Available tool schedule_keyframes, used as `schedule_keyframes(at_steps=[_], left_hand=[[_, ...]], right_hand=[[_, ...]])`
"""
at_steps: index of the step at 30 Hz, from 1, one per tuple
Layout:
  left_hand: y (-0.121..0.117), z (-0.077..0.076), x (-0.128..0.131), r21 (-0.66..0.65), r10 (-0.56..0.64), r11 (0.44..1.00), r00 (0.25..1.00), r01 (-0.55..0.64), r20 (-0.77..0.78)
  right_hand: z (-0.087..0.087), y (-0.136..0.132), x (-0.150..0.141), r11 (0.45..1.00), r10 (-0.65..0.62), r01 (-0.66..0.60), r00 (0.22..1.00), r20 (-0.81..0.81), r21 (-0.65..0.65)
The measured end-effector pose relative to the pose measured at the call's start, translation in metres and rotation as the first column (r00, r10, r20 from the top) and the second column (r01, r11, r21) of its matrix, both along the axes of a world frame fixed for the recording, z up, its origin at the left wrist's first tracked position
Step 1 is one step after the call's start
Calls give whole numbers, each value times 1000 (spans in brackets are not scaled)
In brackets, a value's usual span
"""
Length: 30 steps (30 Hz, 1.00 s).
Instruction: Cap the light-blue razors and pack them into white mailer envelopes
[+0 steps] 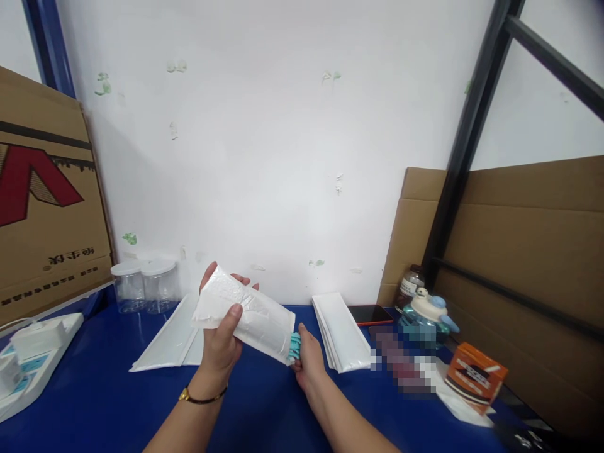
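My left hand [225,336] grips a white padded envelope [257,314] above the blue table, with the thumb on its near face and the fingers behind it. The envelope is tilted, its right end lower. A teal ridged item [295,345] sticks out of that right end; the rest of it is hidden inside. My right hand [309,355] is closed on the teal item's exposed part at the envelope's mouth. Behind my left hand, flat white envelopes [165,336] lie on the table. A stack of folded white envelopes [340,330] lies beyond my right hand.
Two clear jars with white lids [159,286] stand back left, near a white power strip [42,362]. To the right are a phone [371,314], a brown bottle [409,286], a teal water bottle [427,318] and an orange box [476,377]. Cardboard [528,245] lines the right side.
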State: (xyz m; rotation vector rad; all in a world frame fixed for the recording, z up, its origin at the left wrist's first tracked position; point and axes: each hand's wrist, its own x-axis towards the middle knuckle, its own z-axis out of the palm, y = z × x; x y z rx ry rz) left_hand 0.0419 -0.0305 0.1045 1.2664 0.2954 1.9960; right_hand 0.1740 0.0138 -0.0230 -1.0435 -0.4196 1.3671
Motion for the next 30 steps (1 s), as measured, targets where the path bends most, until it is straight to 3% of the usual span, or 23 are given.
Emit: schedule_keyframes(at_steps=[3,7,14,25,30], left_hand=[[-3,9,9,51,-42,998,992,49,-120],[-1,25,27,121,-31,991,964,65,-264],[18,34,47,115,9,993,951,28,-308],[4,44,53,202,64,979,947,1,-314],[11,39,49,130,-15,988,881,87,-472]], right_hand=[[3,-3,-1,992,97,-105,988,-117,-68],[7,-7,-3,974,198,-221,943,-266,-57],[13,-10,-4,966,212,-243,941,-263,-92],[14,-9,2,962,236,-261,940,-248,-74],[15,-10,1,973,208,-226,950,-231,-55]])
